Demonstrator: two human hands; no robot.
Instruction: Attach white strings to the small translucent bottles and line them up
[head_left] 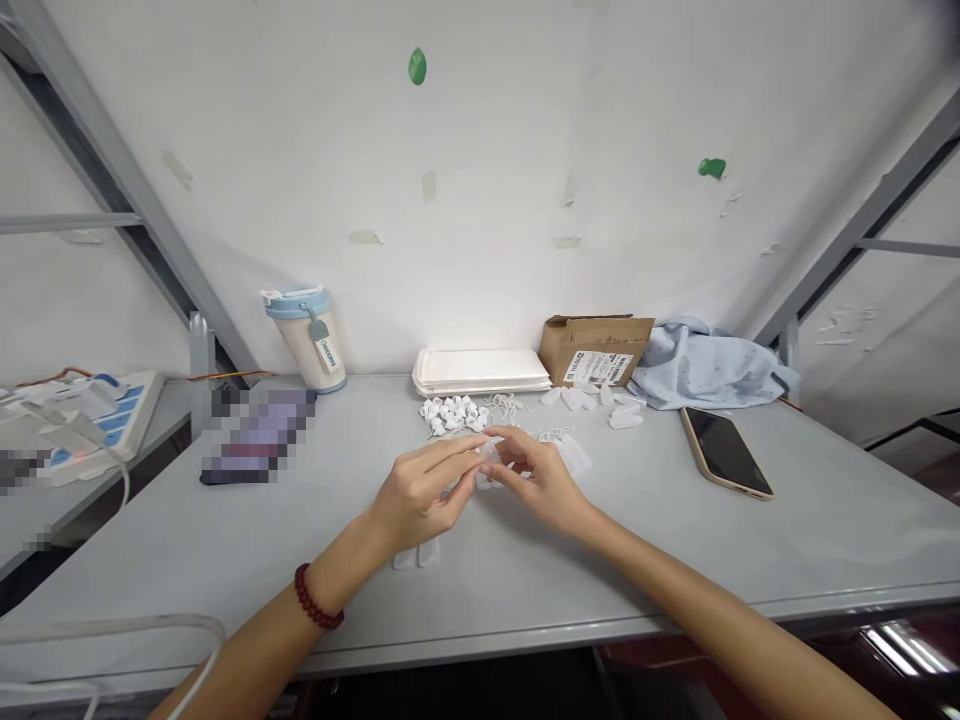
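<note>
Above the middle of the grey table [547, 590], my left hand [427, 485] and my right hand [536, 475] meet fingertip to fingertip. Between them they pinch a small translucent plastic piece [490, 452], partly covered by the fingers. A pile of small white caps [452, 413] lies just beyond the left hand. White looped strings [508, 405] are next to that pile. Several clear plastic sleeves [576, 455] lie by the right hand, with more farther back. Two flat translucent pieces [428, 553] rest below my left hand.
At the back stand a stack of white envelopes [480, 370], a cardboard box [596, 350] and a tumbler [307, 340]. Light blue cloth [705, 365] is bunched at the right, behind a phone [726, 452]. A blurred purple item [259, 437] and a power strip [105, 430] are leftward. A white cable [112, 625] crosses the front left.
</note>
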